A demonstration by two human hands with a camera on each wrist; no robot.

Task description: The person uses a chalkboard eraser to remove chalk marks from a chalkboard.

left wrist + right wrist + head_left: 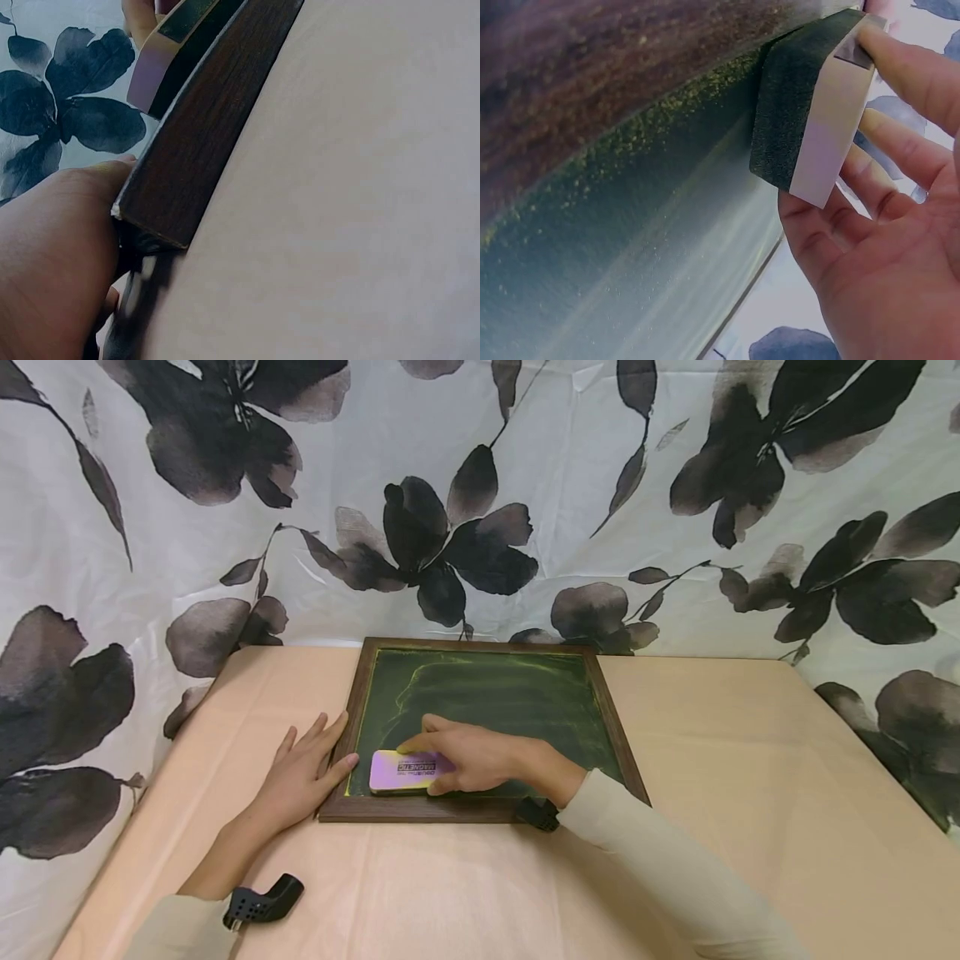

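Observation:
A green chalkboard [510, 693] in a brown wooden frame lies on the table, with yellow chalk smears on its surface. My right hand [480, 756] grips a purple and yellow magnetic eraser [397, 772] at the board's lower left corner. In the right wrist view the thumb and fingers hold the eraser [829, 127] by its sides, its dark felt facing the board. My left hand [303, 777] rests at the frame's left side, fingers spread and fairly straight, thumb on the wood. The left wrist view shows that hand [60, 247] beside the frame corner [202, 112].
Yellow chalk dust [645, 116] gathers along the inner edge of the frame. The peach-coloured tabletop [750, 777] extends around the board. Behind it hangs a white cloth with dark flowers [442, 552]. A black band device [262, 902] sits on the left wrist.

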